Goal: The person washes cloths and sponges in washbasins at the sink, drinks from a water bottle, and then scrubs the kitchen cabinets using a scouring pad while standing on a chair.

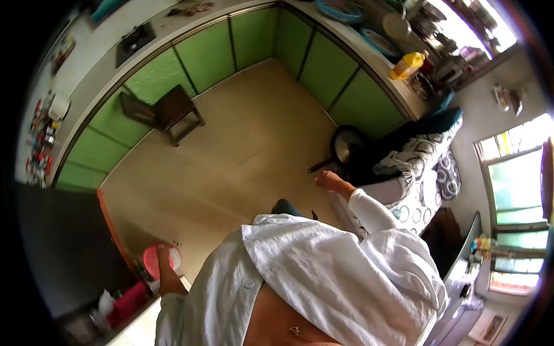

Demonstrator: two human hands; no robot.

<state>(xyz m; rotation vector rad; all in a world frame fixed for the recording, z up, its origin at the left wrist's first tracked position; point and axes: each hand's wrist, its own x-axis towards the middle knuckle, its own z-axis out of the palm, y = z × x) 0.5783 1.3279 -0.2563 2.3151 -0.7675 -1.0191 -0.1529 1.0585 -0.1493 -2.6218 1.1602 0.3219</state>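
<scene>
At the left, my left hand (pixel 164 252) hangs low in front of a pinkish-red round tub (pixel 151 263) with a white part on its right side. Its fingers blend into the tub, so I cannot tell whether they grip it or only pass in front of it. My right hand (pixel 328 181) is held out to the right with its fingers curled in and nothing visible in them. Just beyond it is a dark pan (pixel 348 144), its reddish-brown handle (pixel 319 166) pointing towards the hand. A loose white shirt (pixel 323 259) covers my body.
A small wooden chair (pixel 172 108) stands on the tan floor (pixel 242 155) by the green cabinets (pixel 210 55). Patterned cloth (pixel 421 196) drapes over furniture at the right. A yellow bottle (pixel 408 65) stands on the counter. A dark panel (pixel 69 242) borders the left.
</scene>
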